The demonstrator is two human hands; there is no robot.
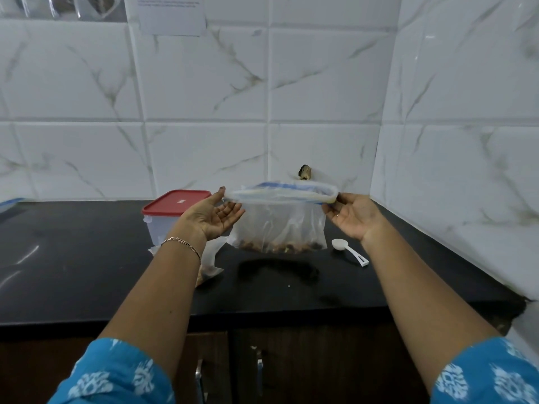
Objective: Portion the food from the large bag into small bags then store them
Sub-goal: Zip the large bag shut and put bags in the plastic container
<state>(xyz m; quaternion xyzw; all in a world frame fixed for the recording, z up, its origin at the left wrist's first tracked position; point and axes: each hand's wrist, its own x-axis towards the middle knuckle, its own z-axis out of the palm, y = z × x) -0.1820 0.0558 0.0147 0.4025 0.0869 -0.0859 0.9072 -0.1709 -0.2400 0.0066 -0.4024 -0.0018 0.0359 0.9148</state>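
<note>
Your left forearm [172,275] half-hides the small bag [215,258]; left hand [214,218] and right hand [353,217] each pinch a top corner of the clear, crinkled large bag [280,223].

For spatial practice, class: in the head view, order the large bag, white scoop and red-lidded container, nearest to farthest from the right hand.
1. large bag: held by the right hand.
2. white scoop: close by, right side.
3. red-lidded container: far left.

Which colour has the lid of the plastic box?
The lid is red; the head view shows it clearly.
</note>
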